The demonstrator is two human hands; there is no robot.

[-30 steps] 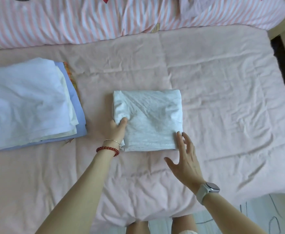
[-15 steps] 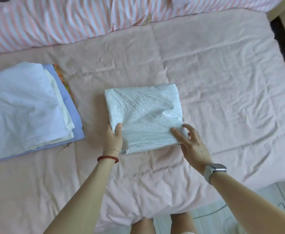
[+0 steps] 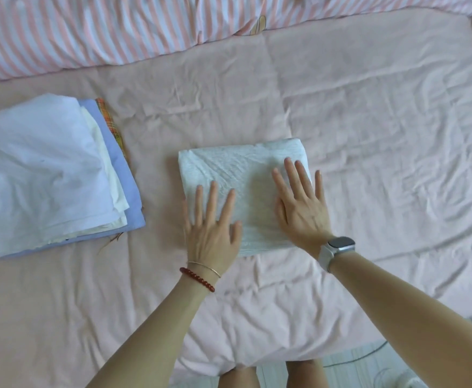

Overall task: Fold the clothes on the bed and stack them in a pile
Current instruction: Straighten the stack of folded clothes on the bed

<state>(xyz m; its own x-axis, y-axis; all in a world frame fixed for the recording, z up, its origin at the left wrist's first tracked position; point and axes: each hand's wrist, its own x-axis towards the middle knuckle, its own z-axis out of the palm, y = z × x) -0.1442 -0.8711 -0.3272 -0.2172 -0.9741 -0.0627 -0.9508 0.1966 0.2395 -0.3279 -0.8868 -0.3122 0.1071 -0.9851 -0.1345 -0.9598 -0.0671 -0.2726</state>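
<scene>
Pressed flat on folded white garment [image 3: 237, 166] at bed [image 3: 369, 130] centre: left hand [image 3: 211, 231], right hand [image 3: 302, 208], fingers spread. Pile [image 3: 41, 169] near left edge.

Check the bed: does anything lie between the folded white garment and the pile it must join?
Nothing visible. Only bare pink sheet separates the folded white garment, under both hands, from the pile on its left.

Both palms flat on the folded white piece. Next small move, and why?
Probably grip the folded white garment at its sides and carry it left onto the pile. It looks fully folded, left hand and right hand lie flat on it, and it sits apart from the pile.
</scene>
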